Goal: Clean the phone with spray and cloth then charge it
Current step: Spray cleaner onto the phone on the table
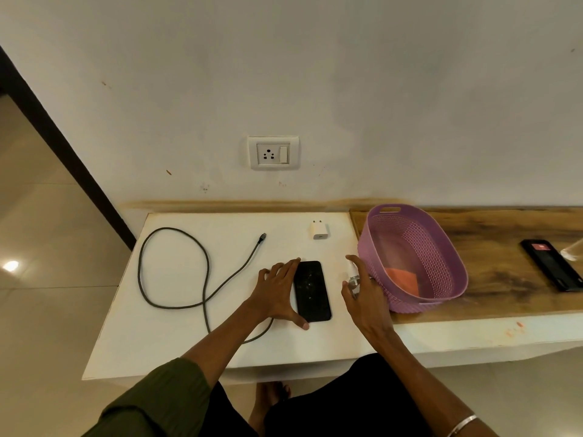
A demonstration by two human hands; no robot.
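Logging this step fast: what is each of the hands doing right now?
Left hand: open, fingers spread, steadying the phone.
Right hand: holding the spray bottle.

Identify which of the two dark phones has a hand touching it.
The phone on the white board: the left hand rests against its edge. The other phone lies untouched on the wooden shelf, far right.

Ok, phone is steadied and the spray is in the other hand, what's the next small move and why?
Probably set the spray bottle down and take the orange cloth from the purple basket. The phone screen already shows specks like droplets, the left hand braces its edge, and the right hand holds the bottle beside the basket.
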